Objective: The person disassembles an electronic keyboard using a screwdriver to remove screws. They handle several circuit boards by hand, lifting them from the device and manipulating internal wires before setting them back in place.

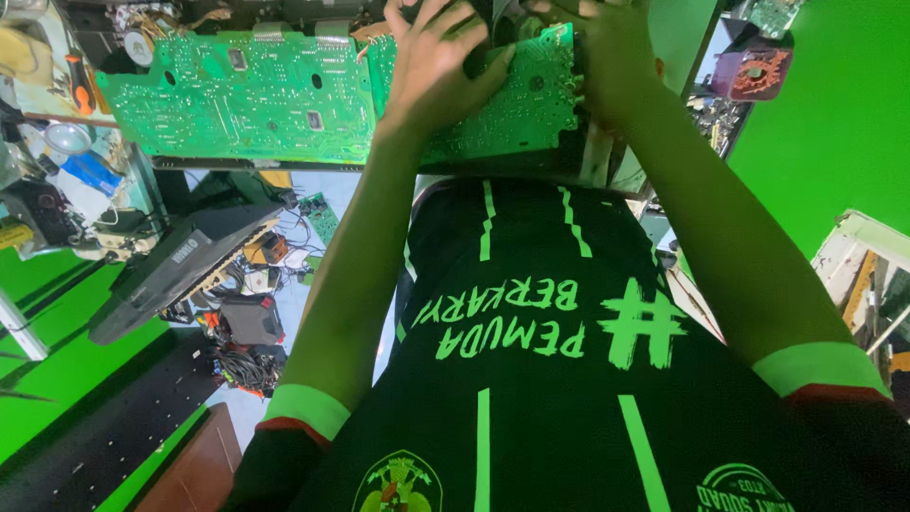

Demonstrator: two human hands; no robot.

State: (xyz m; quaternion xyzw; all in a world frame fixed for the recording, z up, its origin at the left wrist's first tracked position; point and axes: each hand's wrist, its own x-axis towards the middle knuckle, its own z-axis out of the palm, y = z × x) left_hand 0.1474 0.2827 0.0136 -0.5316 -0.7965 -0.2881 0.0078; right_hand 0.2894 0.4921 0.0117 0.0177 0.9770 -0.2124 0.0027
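Note:
A green circuit board (512, 118) is held up in front of my chest at the top of the head view. My left hand (431, 66) lies spread over its left part, fingers gripping the board's upper edge. My right hand (607, 52) grips the board's right end, partly cut off by the frame's top. A second, longer green circuit board (237, 95) lies right beside it on the left, on a cluttered bench. My black shirt with green stripes fills the lower frame.
A dark flat panel (180, 265) leans lower left, above a black box (251, 318) and tangled cables (248, 368). A small green board (322, 216) lies on the pale floor. An orange-handled screwdriver (81, 83) is on the bench's left. Green walls surround the area.

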